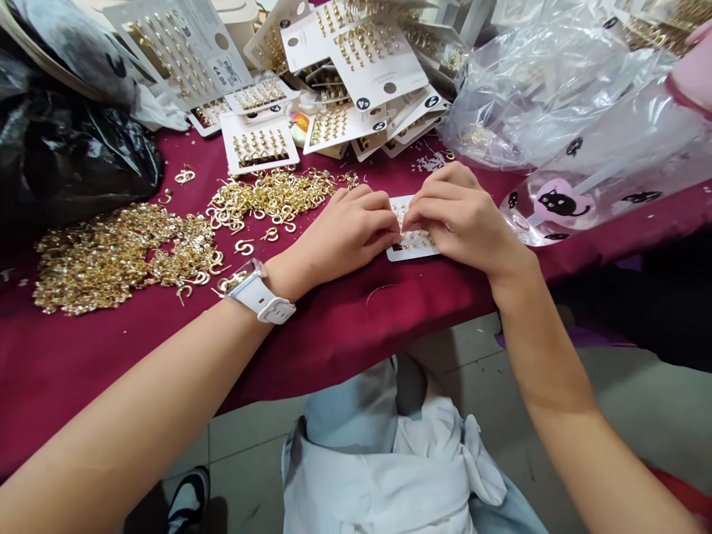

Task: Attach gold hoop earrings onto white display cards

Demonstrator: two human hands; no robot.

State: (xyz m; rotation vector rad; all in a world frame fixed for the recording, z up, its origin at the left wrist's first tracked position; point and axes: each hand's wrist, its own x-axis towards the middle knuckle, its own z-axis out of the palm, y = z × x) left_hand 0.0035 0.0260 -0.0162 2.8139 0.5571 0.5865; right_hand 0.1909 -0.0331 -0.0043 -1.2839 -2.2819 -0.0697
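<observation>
A small white earring card (412, 251) with rows of gold studs lies on the cloth between my hands. My left hand (364, 222), with a white watch on its wrist, has its fingers curled and closed at the card's left edge. Over the card's upper right part, my right hand (453, 215) bends its fingers into a pinch. Whatever those fingertips hold is hidden behind the fingers. Left of my left hand are a pile of gold hoop earrings (272, 194) and a wider pile of sparkling gold earrings (105, 256).
Filled earring cards (378, 63) are heaped at the back, one card (178, 55) leaning at the left. A black plastic bag (72, 152) sits far left. Clear plastic bags (534, 96) and a cat-print pouch (606, 170) lie right. Tiny clear bits (431, 162) are scattered behind my right hand.
</observation>
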